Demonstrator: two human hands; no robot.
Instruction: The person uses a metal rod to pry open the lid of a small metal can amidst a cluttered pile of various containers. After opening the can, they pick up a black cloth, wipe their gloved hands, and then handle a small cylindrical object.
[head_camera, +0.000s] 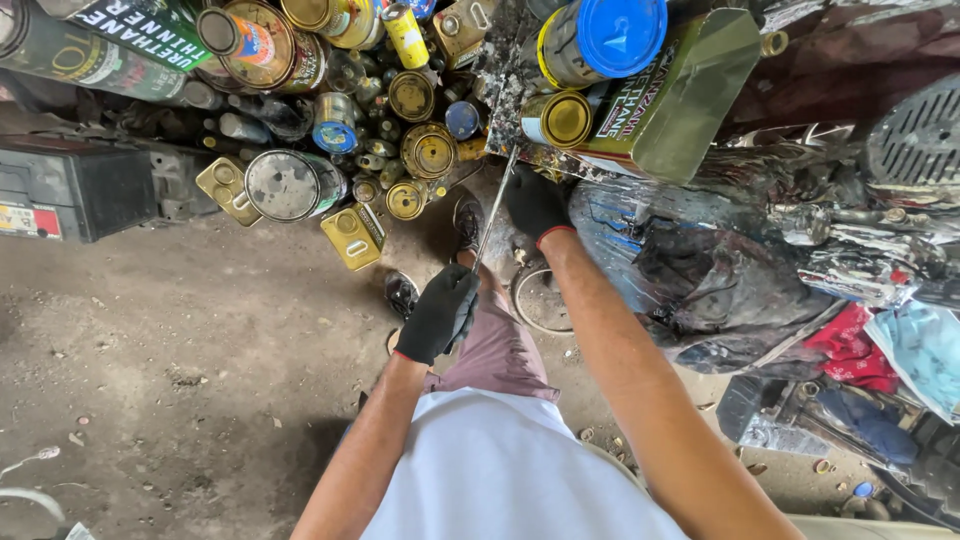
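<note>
Both my hands wear black gloves with red cuffs. My right hand (535, 203) grips the upper part of a thin metal rod (497, 205) near a paint-crusted surface. My left hand (440, 312) closes around the rod's lower end, above my knee. The rod runs slanted between the two hands, its top touching the crusted edge below a yellow-lidded can (558, 118). My feet in dark sandals stand on the dirt floor below.
Several old paint cans (290, 185) and square tins (352, 235) are piled ahead. A green rectangular canister (680, 95) lies at upper right. A black battery (75, 188) sits left. Paint-spattered cloth and plastic (720, 270) fill the right. A wire loop (530, 300) lies on the floor.
</note>
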